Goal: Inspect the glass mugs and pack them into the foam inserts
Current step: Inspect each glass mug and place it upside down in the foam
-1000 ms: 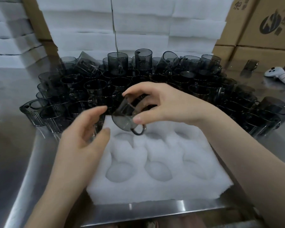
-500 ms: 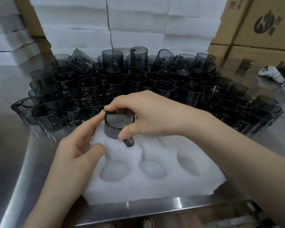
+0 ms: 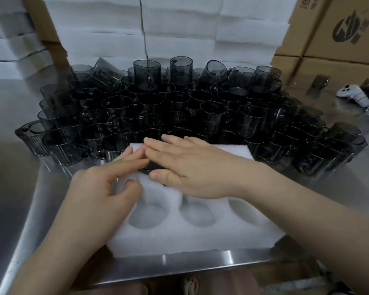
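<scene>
Two bare hands meet over the far left pocket of the white moulded foam insert [image 3: 200,237] on the brushed steel table [image 3: 19,188]. The right hand [image 3: 192,169] lies flat, fingers straight, pressing on the smoky grey glass mug [image 3: 152,167] sunk in that pocket; only a dark sliver shows. The left hand [image 3: 107,184] grasps nothing: two fingers stretch to the right fingertips, the others loosely curled. Behind it crowd matching dark mugs [image 3: 179,107]

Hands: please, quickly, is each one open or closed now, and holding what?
Left hand: open, two fingers stretched to the mug, holding nothing.
Right hand: open, flat on the mug.
</scene>
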